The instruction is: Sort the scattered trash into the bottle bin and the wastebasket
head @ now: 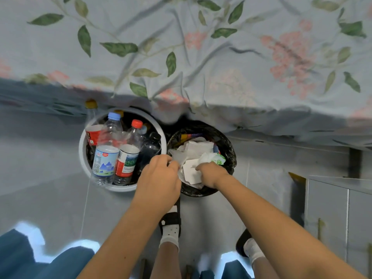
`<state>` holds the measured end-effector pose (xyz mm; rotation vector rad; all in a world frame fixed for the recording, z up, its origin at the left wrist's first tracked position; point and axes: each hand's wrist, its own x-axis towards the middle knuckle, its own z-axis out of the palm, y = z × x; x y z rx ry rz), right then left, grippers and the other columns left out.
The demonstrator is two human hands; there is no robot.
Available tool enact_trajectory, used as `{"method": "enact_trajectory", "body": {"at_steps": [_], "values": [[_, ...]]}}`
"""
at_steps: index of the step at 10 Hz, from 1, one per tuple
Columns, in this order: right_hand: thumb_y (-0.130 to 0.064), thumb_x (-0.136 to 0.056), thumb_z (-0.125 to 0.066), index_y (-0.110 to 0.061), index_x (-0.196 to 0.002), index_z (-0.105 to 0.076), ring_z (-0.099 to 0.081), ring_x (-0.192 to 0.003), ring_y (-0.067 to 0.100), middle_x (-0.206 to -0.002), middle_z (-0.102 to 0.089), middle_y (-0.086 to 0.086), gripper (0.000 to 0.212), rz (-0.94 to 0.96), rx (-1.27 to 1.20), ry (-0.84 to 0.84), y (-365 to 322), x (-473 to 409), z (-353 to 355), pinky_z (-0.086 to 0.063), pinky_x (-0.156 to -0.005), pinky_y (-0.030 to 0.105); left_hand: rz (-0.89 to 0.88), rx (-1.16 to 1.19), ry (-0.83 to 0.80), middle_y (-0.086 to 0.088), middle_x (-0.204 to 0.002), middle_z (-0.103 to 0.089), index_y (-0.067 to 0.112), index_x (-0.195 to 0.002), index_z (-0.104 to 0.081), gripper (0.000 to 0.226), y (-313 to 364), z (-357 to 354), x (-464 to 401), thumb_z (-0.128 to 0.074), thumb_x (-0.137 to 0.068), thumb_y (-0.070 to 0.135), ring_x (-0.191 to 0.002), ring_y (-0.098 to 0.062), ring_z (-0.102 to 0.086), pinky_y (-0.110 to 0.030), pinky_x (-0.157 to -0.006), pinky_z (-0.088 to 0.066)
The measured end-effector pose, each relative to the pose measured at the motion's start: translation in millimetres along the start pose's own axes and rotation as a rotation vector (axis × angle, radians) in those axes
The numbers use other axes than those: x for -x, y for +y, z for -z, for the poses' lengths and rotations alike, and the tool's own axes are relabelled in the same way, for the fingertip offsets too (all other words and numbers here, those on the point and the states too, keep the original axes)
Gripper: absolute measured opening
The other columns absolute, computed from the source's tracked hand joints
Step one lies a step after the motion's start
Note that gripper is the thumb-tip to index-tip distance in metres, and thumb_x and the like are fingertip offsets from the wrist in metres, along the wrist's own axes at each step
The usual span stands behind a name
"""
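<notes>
A white round bottle bin (82, 156) on the floor at left holds several plastic bottles (106, 156) and a red paper cup (93, 133). Right of it stands a wastebasket (229, 150) lined with a black bag, full of white tissues and paper (197, 148) plus a green-printed wrapper (218, 159). My left hand (161, 178) is over the basket's left rim, fingers pinched on white paper. My right hand (211, 175) is inside the basket's near side, curled over a white paper piece (191, 172). What lies under my palms is hidden.
A bed with a floral sheet (201, 57) overhangs just behind both bins. One more bottle with a yellow cap (91, 104) stands behind the bottle bin. My two sandalled feet (171, 224) are on the grey tile floor below the bins. A cabinet (338, 208) is at right.
</notes>
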<state>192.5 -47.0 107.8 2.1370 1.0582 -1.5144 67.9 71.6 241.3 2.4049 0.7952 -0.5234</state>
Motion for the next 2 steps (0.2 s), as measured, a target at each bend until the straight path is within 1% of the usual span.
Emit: {"method": "enact_trajectory", "body": {"at_steps": [1, 2], "values": [[-0.019, -0.092, -0.046, -0.026, -0.139, -0.045, -0.043, -0.128, 0.029, -0.141, -0.047, 0.008, 0.047, 0.049, -0.056, 0.065, 9, 37, 32, -0.043, -0.1, 0.039, -0.026, -0.062, -0.033, -0.003, -0.127, -0.052, 0.014, -0.126, -0.057, 0.036, 16, 5, 5, -0.048, -0.092, 0.023, -0.123, -0.023, -0.042, -0.036, -0.098, -0.041], [-0.032, -0.094, -0.051, -0.025, -0.136, -0.05, -0.047, -0.128, 0.021, -0.14, -0.051, 0.003, 0.042, 0.054, -0.314, 0.265, 47, 107, 87, -0.038, -0.102, 0.029, -0.014, -0.088, -0.014, -0.003, -0.122, -0.055, 0.015, -0.123, -0.058, 0.034, 35, 16, 5, -0.046, -0.093, 0.026, -0.119, -0.022, -0.044, -0.035, -0.096, -0.042]]}}
